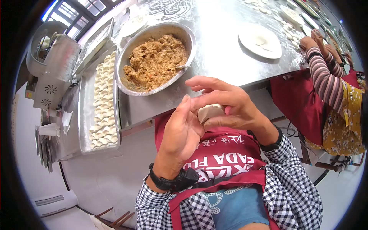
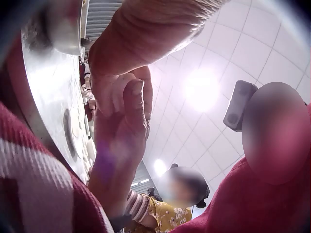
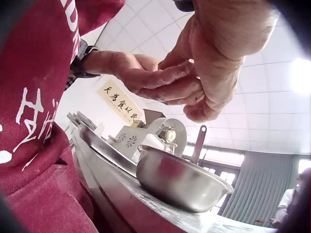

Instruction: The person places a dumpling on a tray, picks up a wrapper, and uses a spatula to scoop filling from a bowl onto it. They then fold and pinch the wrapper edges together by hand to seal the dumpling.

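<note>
In the head view a pale dough dumpling [image 1: 210,112] is held between both hands in front of the apron. My right hand [image 1: 239,105] curls round it from the right, thumb along its lower side and fingers over the top. From the left, my left hand [image 1: 178,132] meets it, palm turned inward, fingertips at its edge. The left wrist view shows part of the pale dough [image 2: 118,92] beside the right hand's thumb. In the right wrist view the fingers of both hands overlap and hide the dumpling.
A steel bowl [image 1: 193,46] of brown filling stands on the steel table [image 1: 214,65]. Left of it, a metal tray [image 1: 85,115] carries rows of dumplings. A white plate [image 1: 249,42] with round wrappers lies at the right. Another person's striped sleeve [image 1: 324,76] shows farther right.
</note>
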A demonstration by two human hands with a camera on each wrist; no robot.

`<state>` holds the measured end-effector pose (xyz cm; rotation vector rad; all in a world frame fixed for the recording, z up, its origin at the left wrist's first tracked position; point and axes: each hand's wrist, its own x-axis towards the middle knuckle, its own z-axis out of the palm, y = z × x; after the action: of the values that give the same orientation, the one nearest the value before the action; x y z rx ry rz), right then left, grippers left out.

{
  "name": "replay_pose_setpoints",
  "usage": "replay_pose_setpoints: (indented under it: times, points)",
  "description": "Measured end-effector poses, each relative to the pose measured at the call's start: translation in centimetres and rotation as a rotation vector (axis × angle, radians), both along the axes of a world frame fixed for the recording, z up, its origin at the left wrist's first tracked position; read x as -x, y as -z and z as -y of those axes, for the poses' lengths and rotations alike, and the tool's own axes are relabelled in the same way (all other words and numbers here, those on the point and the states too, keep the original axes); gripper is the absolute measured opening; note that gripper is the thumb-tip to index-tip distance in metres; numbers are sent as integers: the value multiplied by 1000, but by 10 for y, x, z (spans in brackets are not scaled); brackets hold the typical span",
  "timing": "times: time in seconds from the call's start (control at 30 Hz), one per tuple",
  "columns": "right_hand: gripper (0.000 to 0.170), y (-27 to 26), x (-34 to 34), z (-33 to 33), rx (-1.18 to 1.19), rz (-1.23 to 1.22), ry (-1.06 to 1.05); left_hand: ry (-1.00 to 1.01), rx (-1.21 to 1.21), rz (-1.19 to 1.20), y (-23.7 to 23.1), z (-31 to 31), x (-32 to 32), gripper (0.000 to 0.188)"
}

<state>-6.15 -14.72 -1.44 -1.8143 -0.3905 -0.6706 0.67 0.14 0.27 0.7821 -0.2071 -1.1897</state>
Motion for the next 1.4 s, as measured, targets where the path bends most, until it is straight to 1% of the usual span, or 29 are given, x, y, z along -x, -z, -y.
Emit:
replay_pose_setpoints:
  times: [0.03,0.1,0.13,0.17,0.2,0.23,0.3,0.33,0.4,0.43,0.5,0.53,0.6,0.73,0.8,0.83,0.87,0.9,0.93,1.0,1.1,1.13,1.17,1.2,1.27,1.3,1.33,1.37,1.4]
  points:
    - [14,1,1,-3,3,7,1,11,36,-7,-2,-1,-1,49]
    - [12,7,4,-9,-372,-100,-113,26,72,-11,-5,-1,0,45]
    - [12,9,2,-7,-371,-96,-111,-34,73,-14,-6,1,3,46]
    - [12,10,-1,-2,-175,33,-51,-93,74,-18,-6,2,5,47]
    - [12,10,-3,0,22,162,10,-92,75,-15,-5,2,4,47]
    - [12,9,-3,0,23,164,12,-96,90,-32,-2,1,3,49]
    - [13,9,-3,-3,45,177,98,-101,105,-49,0,0,2,51]
    - [13,5,-2,-8,45,179,98,-67,120,-42,0,0,1,51]
    - [12,-4,3,-17,-213,16,155,-33,135,-32,-2,0,0,51]
    - [12,-1,0,-18,-214,18,155,-46,106,-19,-5,0,2,51]
    - [13,8,-5,-17,-217,190,98,-54,79,-4,-5,0,2,52]
    - [13,10,-6,-14,-216,191,100,-65,127,-52,-1,-1,1,52]
    - [15,11,-8,-9,24,278,152,-74,174,-99,0,-1,1,52]
    - [16,2,-11,-15,59,314,227,-111,110,-6,-13,2,5,50]
    - [14,-4,-10,-23,-91,211,305,-125,74,12,-14,1,4,48]
    - [14,-3,-11,-23,-92,212,306,-120,133,-21,-10,0,2,48]
    - [14,-1,-13,-22,3,290,339,-115,192,-55,-8,-1,1,47]
    - [14,1,-15,-21,98,366,370,-113,191,-55,-8,0,2,47]
    - [14,2,-15,-19,99,366,370,-154,208,-105,-7,1,4,45]
    - [15,5,-15,-15,336,432,429,-195,226,-154,-9,3,7,43]
    - [15,8,-18,-16,338,399,432,-228,186,-128,-8,4,5,40]
    - [15,6,-20,-19,336,400,432,-169,306,-178,1,1,-1,38]
    - [15,4,-22,-23,246,385,453,-110,425,-228,7,-2,-5,37]
    - [14,3,-23,-26,157,368,474,-110,424,-226,4,-2,-4,37]
    - [15,4,-24,-31,97,373,482,-178,201,-147,-5,-3,0,34]
    - [15,5,-24,-31,41,376,489,-177,200,-145,-4,-2,1,34]
    - [15,7,-25,-28,41,378,490,-220,181,-202,-3,-1,2,34]
    - [17,10,-26,-22,200,423,490,-262,163,-261,-2,0,2,33]
    - [18,10,-27,-20,359,465,487,-262,163,-261,-2,0,2,33]
